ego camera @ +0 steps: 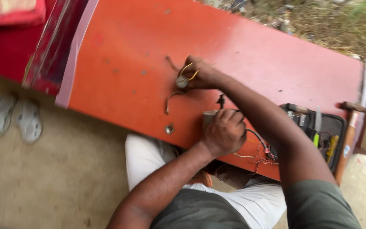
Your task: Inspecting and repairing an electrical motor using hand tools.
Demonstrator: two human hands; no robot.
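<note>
My right hand reaches out over the orange tabletop and grips a small round grey metal part with yellow wire looped around it. My left hand is closed around a pale cylindrical part at the table's near edge. A thin wire trails from the round part across the table. A small black connector lies between my two hands. Red and black wires run from under my left hand toward the tool case.
An open black tool case with screwdrivers sits at the right end of the table, a wooden-handled tool beside it. A small round metal piece lies near the table's front edge. A pair of grey sandals rests on the concrete floor, left.
</note>
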